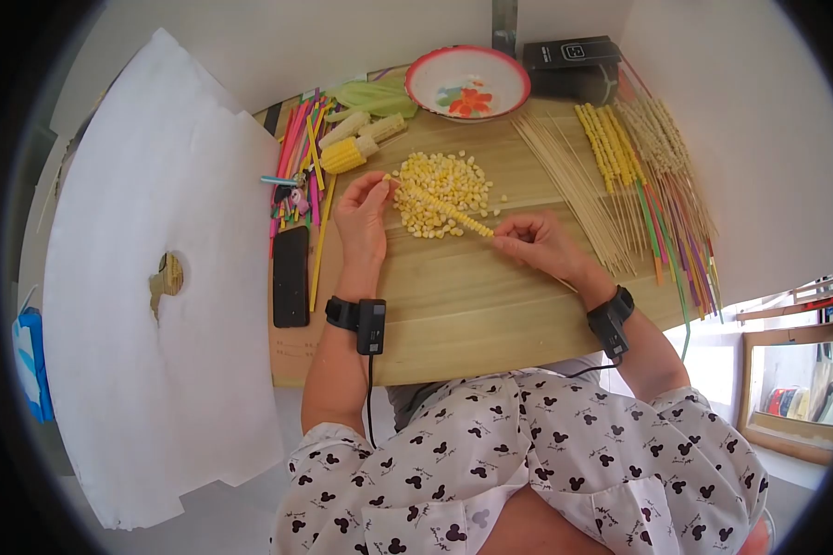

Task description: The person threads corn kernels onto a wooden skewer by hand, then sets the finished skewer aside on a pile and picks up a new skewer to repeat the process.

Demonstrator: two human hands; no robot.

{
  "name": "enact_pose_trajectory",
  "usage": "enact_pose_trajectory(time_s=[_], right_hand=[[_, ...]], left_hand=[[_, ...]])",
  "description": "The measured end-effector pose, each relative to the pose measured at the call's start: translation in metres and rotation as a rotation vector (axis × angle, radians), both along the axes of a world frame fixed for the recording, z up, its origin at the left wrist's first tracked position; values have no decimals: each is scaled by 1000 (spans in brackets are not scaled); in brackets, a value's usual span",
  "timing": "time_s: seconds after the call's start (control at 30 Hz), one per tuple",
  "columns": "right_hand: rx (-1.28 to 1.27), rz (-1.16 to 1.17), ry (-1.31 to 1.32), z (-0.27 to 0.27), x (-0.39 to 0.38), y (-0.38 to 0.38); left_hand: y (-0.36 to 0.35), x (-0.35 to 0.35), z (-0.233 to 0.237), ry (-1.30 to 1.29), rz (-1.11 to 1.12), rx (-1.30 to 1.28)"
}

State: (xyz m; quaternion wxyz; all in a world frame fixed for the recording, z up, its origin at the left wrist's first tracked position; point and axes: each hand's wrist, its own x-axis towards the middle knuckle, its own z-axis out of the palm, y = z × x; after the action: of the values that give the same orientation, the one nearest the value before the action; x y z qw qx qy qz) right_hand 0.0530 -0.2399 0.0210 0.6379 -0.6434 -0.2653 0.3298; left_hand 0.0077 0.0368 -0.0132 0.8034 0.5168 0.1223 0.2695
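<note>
A bamboo skewer strung with yellow corn kernels slants across the middle of the table. My right hand pinches it just below the threaded kernels, and its bare end sticks out past my palm. At the upper left end of the skewer, my left hand is closed, thumb and finger together on what looks like a corn kernel; the fingertips partly hide it. Right behind the skewer lies a pile of loose corn kernels, a few of them scattered off its right side.
Corn cobs and green husks lie at the back left, near colored sticks and a black phone. Behind stands an enamel basin. Bare skewers and finished kernel skewers lie right.
</note>
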Motion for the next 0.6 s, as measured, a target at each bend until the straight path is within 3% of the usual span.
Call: enact_pose_trajectory(time_s=[0.6], right_hand=[[-5, 12, -17, -5, 2, 2]], left_hand=[[0, 2, -3, -52, -14, 46]])
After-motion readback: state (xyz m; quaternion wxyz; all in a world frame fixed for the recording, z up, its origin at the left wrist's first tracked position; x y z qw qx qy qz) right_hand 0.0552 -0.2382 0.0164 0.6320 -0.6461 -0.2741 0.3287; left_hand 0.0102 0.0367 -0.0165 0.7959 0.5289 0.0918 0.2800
